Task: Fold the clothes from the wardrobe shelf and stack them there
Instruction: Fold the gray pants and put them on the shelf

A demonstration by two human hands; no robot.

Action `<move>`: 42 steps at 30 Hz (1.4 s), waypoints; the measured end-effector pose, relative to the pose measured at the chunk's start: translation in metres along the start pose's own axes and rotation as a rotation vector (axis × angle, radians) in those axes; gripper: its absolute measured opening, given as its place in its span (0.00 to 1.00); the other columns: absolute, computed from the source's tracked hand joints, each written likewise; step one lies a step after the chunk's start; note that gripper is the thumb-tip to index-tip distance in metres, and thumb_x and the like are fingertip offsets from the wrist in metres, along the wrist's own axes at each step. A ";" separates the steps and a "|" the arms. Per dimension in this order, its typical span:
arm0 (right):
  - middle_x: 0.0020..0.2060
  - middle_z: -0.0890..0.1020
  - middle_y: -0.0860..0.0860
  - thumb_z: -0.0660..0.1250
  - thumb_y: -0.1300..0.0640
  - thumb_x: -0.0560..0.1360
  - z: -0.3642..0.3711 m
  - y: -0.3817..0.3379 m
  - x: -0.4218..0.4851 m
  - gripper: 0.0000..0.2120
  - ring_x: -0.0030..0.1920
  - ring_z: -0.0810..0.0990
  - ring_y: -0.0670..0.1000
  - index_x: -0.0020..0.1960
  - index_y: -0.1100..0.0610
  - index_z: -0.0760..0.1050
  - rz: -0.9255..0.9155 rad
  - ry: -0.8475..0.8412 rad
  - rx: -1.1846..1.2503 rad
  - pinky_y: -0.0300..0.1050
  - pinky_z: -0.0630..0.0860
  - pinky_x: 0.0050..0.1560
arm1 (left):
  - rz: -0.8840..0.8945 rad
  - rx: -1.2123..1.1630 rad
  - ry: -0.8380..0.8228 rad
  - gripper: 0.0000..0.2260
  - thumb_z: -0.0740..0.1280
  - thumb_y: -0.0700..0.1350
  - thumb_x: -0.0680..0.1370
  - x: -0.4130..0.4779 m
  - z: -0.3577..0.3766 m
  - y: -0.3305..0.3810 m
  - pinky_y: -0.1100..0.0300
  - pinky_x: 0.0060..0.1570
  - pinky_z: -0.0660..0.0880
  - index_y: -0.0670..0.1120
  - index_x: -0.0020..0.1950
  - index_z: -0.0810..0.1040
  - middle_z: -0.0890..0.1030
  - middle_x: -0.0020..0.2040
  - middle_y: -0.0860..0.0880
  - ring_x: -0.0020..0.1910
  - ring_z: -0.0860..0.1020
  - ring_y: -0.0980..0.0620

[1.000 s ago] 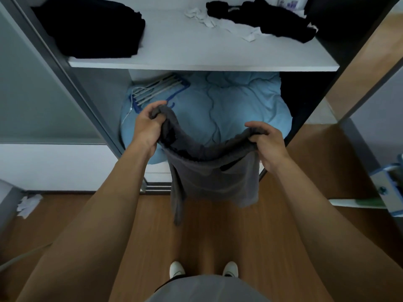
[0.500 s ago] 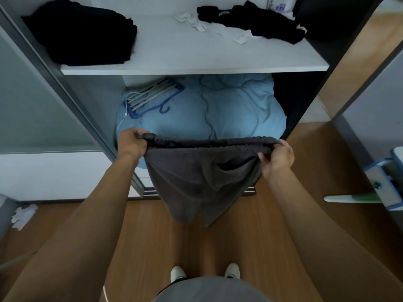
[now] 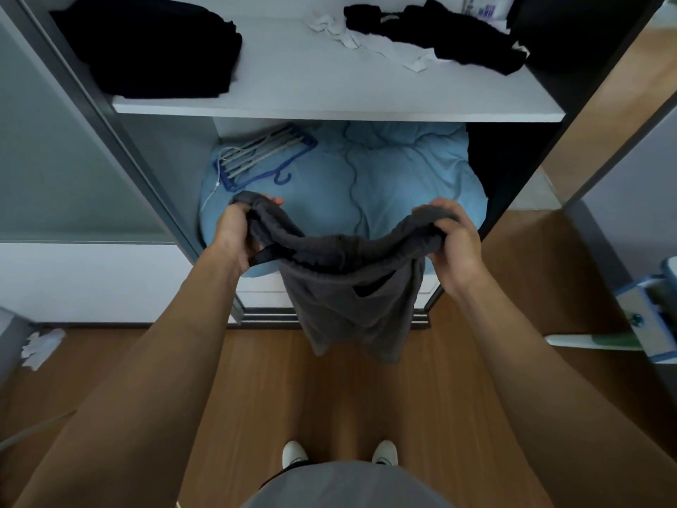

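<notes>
1. The person stands before the wardrobe holding a dark grey, soft-cloth garment in the air. It hangs in front of the lower compartment, below the white wardrobe shelf. Its bunched waistband sags between the hands, and the rest hangs toward the wooden floor.
2. The left hand has its fingers curled round one end of the band. The right hand grips the other end the same way.
3. With the band slack and crumpled, I'd expect a fold made in mid-air to come out crooked or twisted. If either grip loosens, that side will drop.
4. The blue and grey plastic hangers lie on the pale blue quilted duvet just behind the hands. If the cloth swings inward, it may catch on a hook.
5. On the shelf, a folded black pile sits at the left and a crumpled black garment at the right. White scraps lie beside the crumpled garment and may get trapped under a new stack.
</notes>
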State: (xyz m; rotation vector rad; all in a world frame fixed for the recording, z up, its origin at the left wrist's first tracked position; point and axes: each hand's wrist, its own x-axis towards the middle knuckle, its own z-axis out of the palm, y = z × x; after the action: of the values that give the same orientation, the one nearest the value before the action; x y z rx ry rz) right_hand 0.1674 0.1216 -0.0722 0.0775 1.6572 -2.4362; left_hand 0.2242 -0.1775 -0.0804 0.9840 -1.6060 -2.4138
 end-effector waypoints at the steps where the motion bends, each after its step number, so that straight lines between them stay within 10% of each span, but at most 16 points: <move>1: 0.47 0.82 0.58 0.55 0.73 0.77 0.004 -0.005 -0.001 0.14 0.47 0.83 0.52 0.48 0.60 0.76 -0.010 -0.079 -0.074 0.44 0.80 0.46 | 0.007 0.027 -0.027 0.16 0.60 0.47 0.79 0.000 0.004 0.002 0.49 0.58 0.79 0.47 0.40 0.86 0.86 0.50 0.46 0.52 0.83 0.44; 6: 0.47 0.84 0.59 0.55 0.76 0.72 0.024 -0.027 0.000 0.16 0.49 0.82 0.53 0.44 0.61 0.76 -0.041 -0.423 -0.397 0.45 0.80 0.50 | 0.088 0.095 -0.002 0.11 0.65 0.49 0.76 0.001 0.029 0.009 0.47 0.55 0.81 0.45 0.52 0.84 0.86 0.52 0.43 0.52 0.84 0.43; 11: 0.59 0.84 0.50 0.59 0.76 0.74 0.045 -0.022 -0.001 0.19 0.61 0.81 0.46 0.43 0.55 0.79 -0.097 -0.382 -0.479 0.43 0.77 0.64 | 0.139 0.215 -0.077 0.10 0.72 0.51 0.69 -0.009 0.063 0.008 0.55 0.43 0.82 0.45 0.44 0.82 0.86 0.36 0.48 0.37 0.85 0.48; 15: 0.62 0.80 0.47 0.62 0.72 0.77 0.058 -0.016 -0.003 0.23 0.63 0.77 0.39 0.65 0.51 0.75 -0.199 -0.407 -0.575 0.36 0.72 0.66 | 0.222 0.524 -0.122 0.11 0.72 0.54 0.73 -0.019 0.087 0.006 0.69 0.26 0.71 0.47 0.36 0.79 0.80 0.25 0.56 0.26 0.79 0.59; 19: 0.57 0.80 0.36 0.61 0.74 0.72 0.056 -0.017 -0.005 0.33 0.58 0.78 0.33 0.65 0.41 0.74 -0.173 -0.465 -0.638 0.32 0.74 0.58 | 0.253 0.569 -0.130 0.08 0.72 0.50 0.75 -0.029 0.098 0.010 0.64 0.33 0.74 0.47 0.41 0.82 0.82 0.32 0.52 0.32 0.80 0.55; 24: 0.56 0.82 0.48 0.64 0.73 0.72 0.053 -0.009 -0.007 0.28 0.56 0.80 0.41 0.66 0.52 0.76 -0.148 -0.430 -0.670 0.33 0.77 0.55 | 0.396 0.683 -0.067 0.12 0.73 0.48 0.74 -0.037 0.097 0.002 0.69 0.22 0.66 0.46 0.32 0.78 0.75 0.23 0.54 0.20 0.71 0.62; 32: 0.42 0.82 0.49 0.65 0.69 0.74 0.050 0.011 -0.012 0.12 0.43 0.80 0.45 0.52 0.55 0.77 -0.050 -0.174 -0.630 0.34 0.78 0.42 | 0.396 0.744 -0.357 0.15 0.75 0.41 0.72 -0.046 0.070 -0.011 0.65 0.53 0.76 0.50 0.57 0.78 0.83 0.52 0.51 0.52 0.81 0.57; 38: 0.44 0.82 0.51 0.65 0.69 0.75 0.050 0.015 -0.018 0.11 0.44 0.81 0.47 0.51 0.54 0.76 0.004 -0.260 -0.602 0.38 0.80 0.44 | 0.377 0.873 -0.228 0.08 0.68 0.37 0.72 -0.041 0.065 -0.030 0.73 0.30 0.70 0.51 0.38 0.77 0.78 0.34 0.54 0.33 0.77 0.62; 42: 0.41 0.83 0.50 0.64 0.72 0.74 0.048 0.016 -0.021 0.14 0.41 0.82 0.47 0.50 0.54 0.79 0.043 -0.195 -0.431 0.38 0.79 0.41 | 0.269 1.149 -0.093 0.06 0.65 0.39 0.72 -0.027 0.052 -0.034 0.56 0.51 0.79 0.49 0.38 0.76 0.82 0.44 0.44 0.47 0.80 0.44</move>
State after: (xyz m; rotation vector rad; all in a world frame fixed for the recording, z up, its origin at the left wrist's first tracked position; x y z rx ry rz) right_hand 0.1940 0.0743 -0.0654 -0.1781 2.0145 -1.9321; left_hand 0.2267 -0.1102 -0.0839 0.6128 -2.9623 -1.2412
